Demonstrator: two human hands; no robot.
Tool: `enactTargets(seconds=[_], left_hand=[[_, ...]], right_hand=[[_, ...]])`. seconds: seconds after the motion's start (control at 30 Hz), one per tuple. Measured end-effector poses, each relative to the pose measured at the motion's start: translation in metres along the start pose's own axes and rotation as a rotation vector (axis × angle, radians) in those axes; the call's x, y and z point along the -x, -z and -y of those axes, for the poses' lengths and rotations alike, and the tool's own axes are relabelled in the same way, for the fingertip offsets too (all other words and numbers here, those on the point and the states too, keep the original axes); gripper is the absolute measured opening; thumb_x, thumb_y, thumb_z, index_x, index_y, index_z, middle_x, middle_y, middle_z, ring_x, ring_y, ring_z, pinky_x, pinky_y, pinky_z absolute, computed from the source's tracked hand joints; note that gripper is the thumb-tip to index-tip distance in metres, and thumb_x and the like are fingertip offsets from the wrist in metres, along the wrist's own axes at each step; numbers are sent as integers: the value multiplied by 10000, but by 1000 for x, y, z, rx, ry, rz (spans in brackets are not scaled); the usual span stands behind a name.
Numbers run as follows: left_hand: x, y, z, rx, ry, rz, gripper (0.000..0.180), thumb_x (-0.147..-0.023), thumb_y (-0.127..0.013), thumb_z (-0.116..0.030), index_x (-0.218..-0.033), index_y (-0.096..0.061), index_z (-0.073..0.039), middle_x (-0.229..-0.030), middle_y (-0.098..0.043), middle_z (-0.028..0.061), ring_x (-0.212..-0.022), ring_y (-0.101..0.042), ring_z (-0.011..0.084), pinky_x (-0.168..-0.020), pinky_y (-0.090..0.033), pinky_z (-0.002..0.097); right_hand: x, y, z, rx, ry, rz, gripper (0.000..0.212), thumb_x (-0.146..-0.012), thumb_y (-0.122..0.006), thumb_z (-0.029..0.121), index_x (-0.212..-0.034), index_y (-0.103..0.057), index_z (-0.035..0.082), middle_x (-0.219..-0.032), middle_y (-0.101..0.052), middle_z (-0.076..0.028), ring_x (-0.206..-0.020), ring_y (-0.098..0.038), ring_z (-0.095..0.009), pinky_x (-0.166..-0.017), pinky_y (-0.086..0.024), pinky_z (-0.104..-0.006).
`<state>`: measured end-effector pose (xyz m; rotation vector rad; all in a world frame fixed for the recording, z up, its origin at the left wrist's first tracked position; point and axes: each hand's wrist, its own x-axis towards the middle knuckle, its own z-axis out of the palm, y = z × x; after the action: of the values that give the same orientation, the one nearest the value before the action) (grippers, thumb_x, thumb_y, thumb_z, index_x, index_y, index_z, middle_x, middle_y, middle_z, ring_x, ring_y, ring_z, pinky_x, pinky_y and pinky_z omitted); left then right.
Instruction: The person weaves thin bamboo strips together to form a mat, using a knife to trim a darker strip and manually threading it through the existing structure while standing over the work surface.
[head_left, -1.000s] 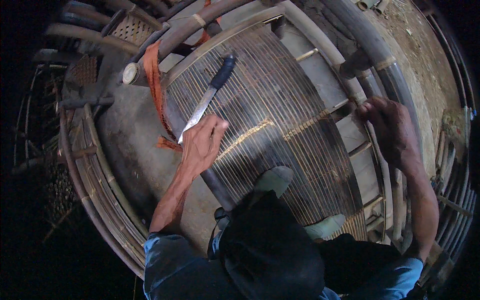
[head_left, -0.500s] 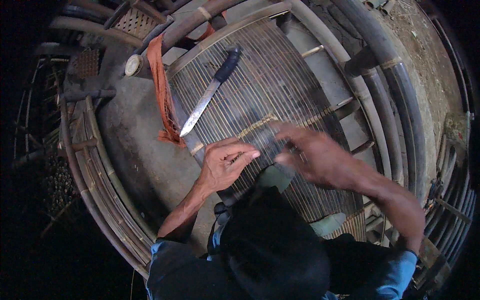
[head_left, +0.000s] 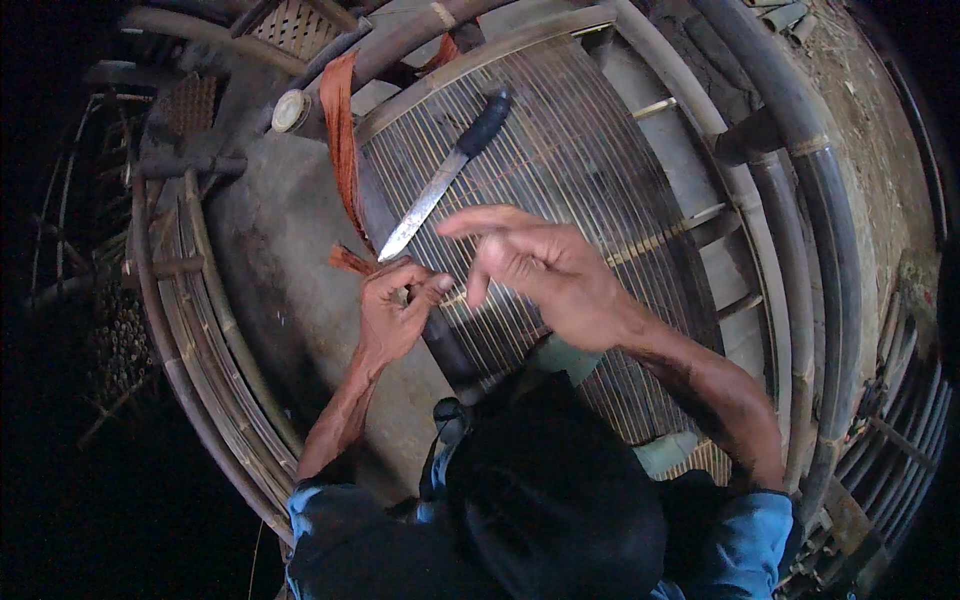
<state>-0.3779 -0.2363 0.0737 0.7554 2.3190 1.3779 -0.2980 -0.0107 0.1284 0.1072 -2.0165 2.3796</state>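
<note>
My left hand (head_left: 393,312) is closed in a pinch above the left edge of a bamboo-slat bench seat (head_left: 560,130). What its fingertips hold, if anything, is too small to make out. Just right of it, my right hand (head_left: 555,272) hovers over the slats, index finger stretched left and thumb apart, with nothing visible in it. Beyond both hands a knife (head_left: 440,188) with a dark wrapped handle lies on the slats, its blade tip toward my left hand. A strip of orange cloth (head_left: 342,140) hangs along the seat's left edge.
Thick bamboo poles (head_left: 735,190) frame the bench on the right. At the left stands a bamboo rack (head_left: 215,310), with a bundle of cut bamboo (head_left: 120,340) beyond it. A round pale lid-like piece (head_left: 291,111) sits at the far left corner of the seat.
My right hand has swung left, close to my left hand, with its index finger extended. My left hand has shifted left, still pinched. The whole view has moved slightly.
</note>
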Motion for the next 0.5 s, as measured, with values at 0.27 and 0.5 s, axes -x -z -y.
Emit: enactTargets(seconds=[0.27,0.5], left_hand=[[6,47,117,-503,-125,-49,241,-884,-706,-123,-716,-594,9,-665,-525,115,-668,-532,284,-628,-415,386],[-14,64,135,-724,-406,-204,247,-844,-740,-96,-707,-551,-14,-792,-597,130,-766,-579,355,-737,-465,438]], right_hand=[[-3,29,55,43,-218,169,536,-1049,-465,436,-697,-580,49,-585,-452,7,-554,-441,-131,-529,-369,-340],[14,62,127,635,-244,-274,506,-999,-564,455,-746,-623,21,-625,-468,-4,-631,-479,-147,-608,-395,-314]])
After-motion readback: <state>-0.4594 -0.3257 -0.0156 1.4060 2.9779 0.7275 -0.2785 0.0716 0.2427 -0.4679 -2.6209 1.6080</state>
